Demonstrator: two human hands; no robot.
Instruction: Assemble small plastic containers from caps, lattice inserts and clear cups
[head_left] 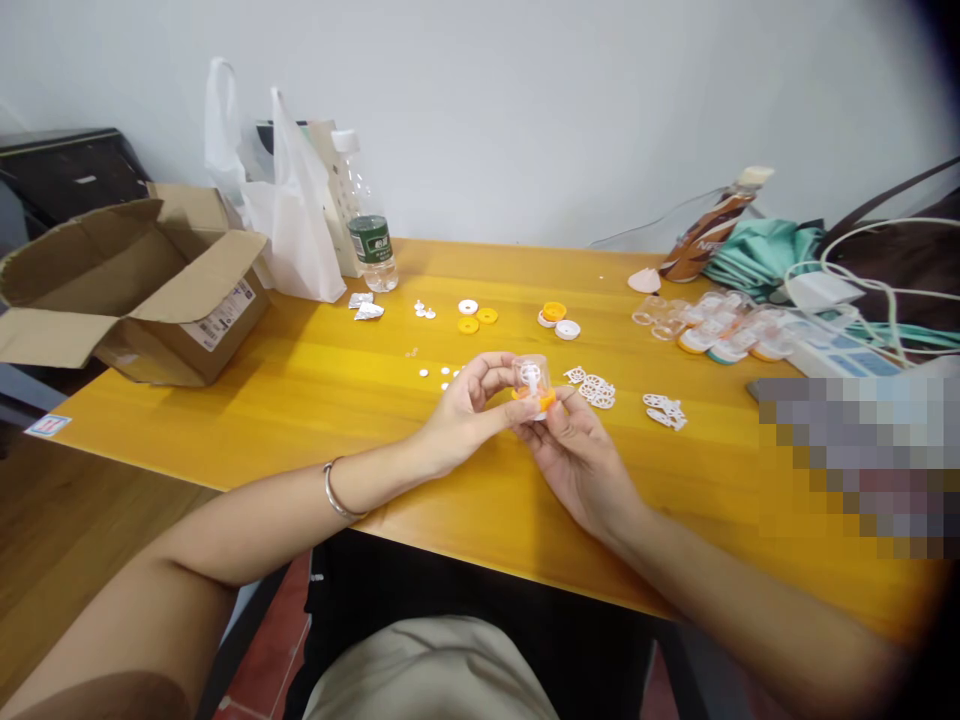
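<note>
Near the middle of the table, a small clear plastic case (532, 372) with an orange ring and a white piece inside is held upright between both hands. My left hand (480, 400) grips it from the left, thumb on the orange ring. From the right, my right hand (577, 440) closes its fingers on the ring and lower part. White openwork pieces (598, 390) lie just beyond my right hand, and more of these flat white pieces (664, 411) are farther right. Small white discs (424, 373) lie beside my left hand, which partly hides some of them.
Behind are yellow and white rings (468, 325), round caps (568, 329) and foil packets (367, 310). Left stand an open cardboard box (202, 310), a white bag (300, 240) and a water bottle (373, 240). Right are several clear cases (731, 335), a brown bottle (705, 235) and white cables (892, 290).
</note>
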